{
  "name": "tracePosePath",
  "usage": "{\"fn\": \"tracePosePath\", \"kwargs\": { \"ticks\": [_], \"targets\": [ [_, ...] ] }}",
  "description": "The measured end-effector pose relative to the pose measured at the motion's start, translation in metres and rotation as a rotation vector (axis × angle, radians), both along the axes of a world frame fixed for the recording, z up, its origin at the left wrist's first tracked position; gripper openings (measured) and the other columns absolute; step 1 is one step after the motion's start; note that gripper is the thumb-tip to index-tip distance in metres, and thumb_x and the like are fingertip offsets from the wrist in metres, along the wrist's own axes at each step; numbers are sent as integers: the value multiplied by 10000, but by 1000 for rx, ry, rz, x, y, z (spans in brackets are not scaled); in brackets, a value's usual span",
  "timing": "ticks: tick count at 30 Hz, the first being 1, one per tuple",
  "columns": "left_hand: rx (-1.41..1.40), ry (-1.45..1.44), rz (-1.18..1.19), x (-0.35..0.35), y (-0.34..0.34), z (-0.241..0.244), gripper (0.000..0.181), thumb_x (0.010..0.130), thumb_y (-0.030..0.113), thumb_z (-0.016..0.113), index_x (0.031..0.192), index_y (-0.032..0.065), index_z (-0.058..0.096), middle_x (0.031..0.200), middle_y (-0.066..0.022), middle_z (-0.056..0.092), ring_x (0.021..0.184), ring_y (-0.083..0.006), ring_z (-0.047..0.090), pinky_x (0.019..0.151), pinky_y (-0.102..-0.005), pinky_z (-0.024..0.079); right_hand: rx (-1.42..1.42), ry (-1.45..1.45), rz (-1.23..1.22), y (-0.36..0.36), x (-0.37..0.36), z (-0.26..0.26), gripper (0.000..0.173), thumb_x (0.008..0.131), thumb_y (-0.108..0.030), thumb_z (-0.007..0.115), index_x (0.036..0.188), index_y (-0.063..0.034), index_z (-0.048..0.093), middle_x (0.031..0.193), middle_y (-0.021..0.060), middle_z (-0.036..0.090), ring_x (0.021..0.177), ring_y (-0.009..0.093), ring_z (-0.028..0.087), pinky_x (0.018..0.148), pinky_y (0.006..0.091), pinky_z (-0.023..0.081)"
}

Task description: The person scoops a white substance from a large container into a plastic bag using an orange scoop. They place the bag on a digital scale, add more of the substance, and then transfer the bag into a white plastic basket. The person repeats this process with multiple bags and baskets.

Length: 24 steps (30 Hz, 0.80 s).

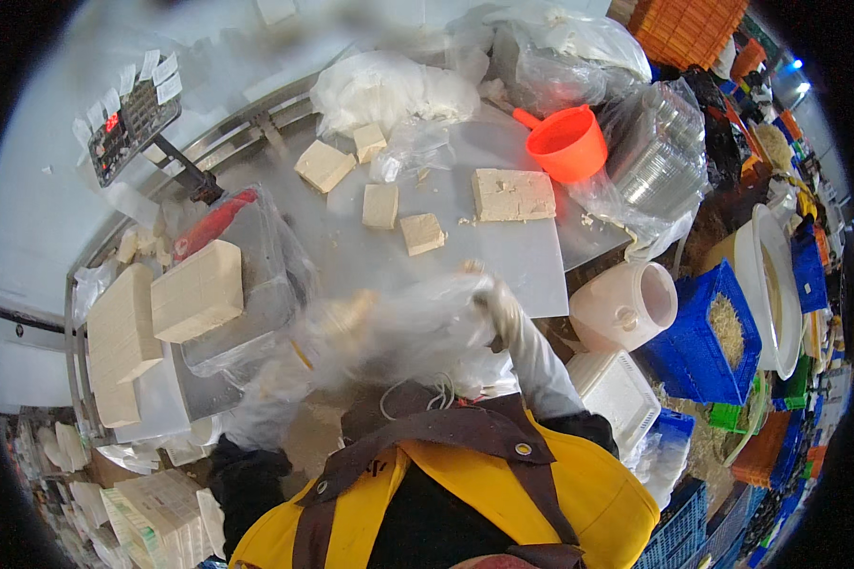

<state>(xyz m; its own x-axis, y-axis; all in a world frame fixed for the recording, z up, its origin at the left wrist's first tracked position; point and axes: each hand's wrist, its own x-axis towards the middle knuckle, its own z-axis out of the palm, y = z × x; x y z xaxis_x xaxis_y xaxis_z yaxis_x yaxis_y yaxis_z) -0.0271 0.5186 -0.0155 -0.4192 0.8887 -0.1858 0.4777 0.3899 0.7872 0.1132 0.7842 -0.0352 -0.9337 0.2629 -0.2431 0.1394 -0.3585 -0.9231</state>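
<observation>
Motion blurs both hands and a clear plastic bag stretched between them in front of my apron. My left hand grips the bag's left side, and its fingers are smeared by the movement. At the bag's right side, my right hand holds its upper edge. Whether anything lies inside the bag cannot be made out. Beyond the hands, cut pieces of tofu lie on a pale board, with a larger slab of tofu at right. Another tofu block rests on the plastic-covered scale at left.
A scale display stands on a post at the left. Long tofu slabs lie beside the scale. A red dipper and stacked clear trays sit back right. A plastic jug and a blue crate stand right of the table.
</observation>
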Motion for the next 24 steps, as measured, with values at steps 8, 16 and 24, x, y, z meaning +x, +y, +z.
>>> {"fn": "tracePosePath", "kwargs": {
  "ticks": [8, 16, 24],
  "targets": [
    [279, 292, 170, -55, 30, 23, 421, 581, -4, 581, 989, 93, 606, 1064, -125, 572, 979, -271, 538, 828, -352, 436, 350, -128, 579, 15, 20, -22, 706, 705, -241, 687, 1301, -51, 361, 1283, 149, 420, 1195, 241, 387, 993, 384, 314],
    [-247, 675, -646, 13, 84, 58, 295, 777, 163, 518, 1068, 138, 561, 1068, -50, 560, 1022, -196, 509, 871, -370, 390, 1079, 516, -70, 84, -24, 18, 283, 727, -81, 601, 1004, -46, 551, 1071, 128, 574, 1037, 286, 528, 925, 420, 372],
    [-380, 939, -362, -24, 48, -63, 205, 803, 228, 497, 945, 222, 645, 1194, -35, 506, 1200, -262, 383, 1025, -498, 224, 462, -138, 84, 86, 58, 19, 451, 746, -77, 612, 1185, -126, 521, 1202, 139, 498, 1134, 275, 460, 941, 390, 380]
  ]
}}
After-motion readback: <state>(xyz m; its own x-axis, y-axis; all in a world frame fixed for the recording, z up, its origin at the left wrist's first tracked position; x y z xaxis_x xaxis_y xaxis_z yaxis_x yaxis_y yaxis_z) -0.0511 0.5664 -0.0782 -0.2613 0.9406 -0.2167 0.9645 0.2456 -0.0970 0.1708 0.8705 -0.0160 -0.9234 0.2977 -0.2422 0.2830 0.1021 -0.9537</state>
